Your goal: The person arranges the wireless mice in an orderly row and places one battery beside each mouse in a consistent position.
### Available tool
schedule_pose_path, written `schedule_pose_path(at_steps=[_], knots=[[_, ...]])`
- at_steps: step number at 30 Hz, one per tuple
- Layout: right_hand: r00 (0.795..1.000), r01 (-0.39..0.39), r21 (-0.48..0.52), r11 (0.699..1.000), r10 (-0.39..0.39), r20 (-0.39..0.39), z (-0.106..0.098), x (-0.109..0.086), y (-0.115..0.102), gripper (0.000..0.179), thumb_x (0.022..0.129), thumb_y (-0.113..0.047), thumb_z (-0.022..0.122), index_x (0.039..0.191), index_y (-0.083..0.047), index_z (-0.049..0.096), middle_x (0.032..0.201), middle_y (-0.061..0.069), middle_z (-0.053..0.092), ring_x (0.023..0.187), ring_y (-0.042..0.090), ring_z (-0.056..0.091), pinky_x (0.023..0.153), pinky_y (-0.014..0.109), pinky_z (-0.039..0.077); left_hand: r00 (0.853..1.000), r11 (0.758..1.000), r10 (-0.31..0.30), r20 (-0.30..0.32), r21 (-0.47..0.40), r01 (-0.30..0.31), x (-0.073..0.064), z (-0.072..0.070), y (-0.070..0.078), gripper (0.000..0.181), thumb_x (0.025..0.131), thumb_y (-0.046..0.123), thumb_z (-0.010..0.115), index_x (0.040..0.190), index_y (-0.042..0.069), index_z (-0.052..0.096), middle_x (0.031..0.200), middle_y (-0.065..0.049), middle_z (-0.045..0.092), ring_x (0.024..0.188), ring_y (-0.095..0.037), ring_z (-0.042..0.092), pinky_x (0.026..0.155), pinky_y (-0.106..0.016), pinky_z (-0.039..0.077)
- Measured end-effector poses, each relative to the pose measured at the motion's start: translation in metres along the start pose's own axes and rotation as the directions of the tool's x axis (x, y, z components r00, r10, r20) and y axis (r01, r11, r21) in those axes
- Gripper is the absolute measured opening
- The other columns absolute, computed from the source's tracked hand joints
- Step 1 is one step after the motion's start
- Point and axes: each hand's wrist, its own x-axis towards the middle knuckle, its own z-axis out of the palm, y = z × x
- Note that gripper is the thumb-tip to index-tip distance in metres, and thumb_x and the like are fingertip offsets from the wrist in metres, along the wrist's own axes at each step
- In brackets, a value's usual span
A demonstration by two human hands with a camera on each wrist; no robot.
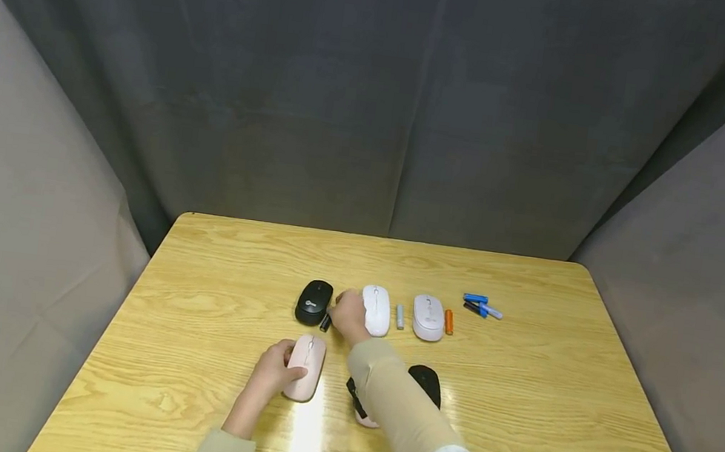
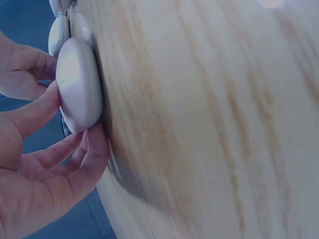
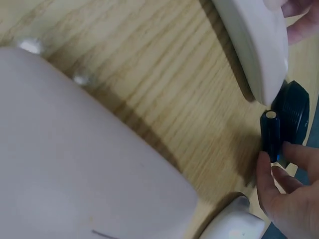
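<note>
My left hand (image 1: 272,369) grips a pale pink computer mouse (image 1: 306,369) by its sides, thumb on one side and fingers on the other. In the left wrist view the same pink mouse (image 2: 79,84) is between the thumb and fingertips. My right hand (image 1: 348,315) is farther forward, between a black mouse (image 1: 313,302) and a white mouse (image 1: 376,311). Its thumb and fingertips pinch a dark battery (image 3: 271,137) close beside the black mouse. In the right wrist view the battery's metal end faces the camera.
A light blue battery (image 1: 400,317), a pale lilac mouse (image 1: 428,318) and an orange battery (image 1: 448,322) lie farther right. Several blue and dark batteries (image 1: 476,299) are grouped beyond. Another black mouse (image 1: 426,384) and a pink one (image 1: 367,421) are partly hidden by the right forearm.
</note>
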Motion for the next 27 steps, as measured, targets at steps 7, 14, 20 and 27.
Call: schedule_pose_path(at_steps=[7,14,20,27], knots=[[1.000,0.012,0.036,0.999,-0.013,0.022,0.060,0.057,0.048,0.022,0.070,-0.021,0.078,0.084,-0.008,0.069,0.084,0.006,0.065,0.075,0.020,0.059,0.065,0.030,0.049,1.000,1.000,0.018,0.003,-0.004,-0.018,0.000,-0.001,0.000,0.051,0.075,0.003,0.071,0.119,-0.011,0.049,0.077,-0.010,0.054,0.069,-0.018,0.053,0.060,-0.031,0.047],[0.999,-0.007,0.065,0.998,0.010,-0.047,0.031,0.025,0.024,0.010,0.075,-0.016,0.073,0.078,-0.010,0.066,0.076,0.002,0.062,0.071,0.017,0.058,0.065,0.028,0.048,1.000,1.000,0.024,-0.006,-0.004,-0.024,0.002,0.001,-0.002,0.052,0.073,0.002,0.072,0.118,-0.011,0.050,0.075,-0.009,0.053,0.068,-0.018,0.051,0.060,-0.030,0.046],[1.000,-0.022,0.088,0.996,0.023,-0.011,-0.009,-0.011,-0.007,0.017,0.082,-0.007,0.066,0.096,0.000,0.066,0.092,0.011,0.066,0.085,0.024,0.061,0.075,0.033,0.050,1.000,1.000,0.023,-0.013,-0.013,-0.023,0.002,0.002,-0.002,0.051,0.073,0.001,0.072,0.118,-0.011,0.051,0.075,-0.009,0.053,0.068,-0.018,0.051,0.060,-0.030,0.047],[1.000,0.011,0.085,0.996,-0.009,-0.027,-0.008,-0.013,-0.007,0.015,0.082,-0.006,0.064,0.096,0.001,0.066,0.090,0.012,0.066,0.083,0.023,0.061,0.074,0.033,0.050,1.000,1.000,0.018,-0.014,-0.005,-0.018,0.002,0.002,-0.003,0.051,0.073,0.001,0.072,0.118,-0.011,0.051,0.075,-0.010,0.053,0.068,-0.018,0.051,0.059,-0.030,0.047]])
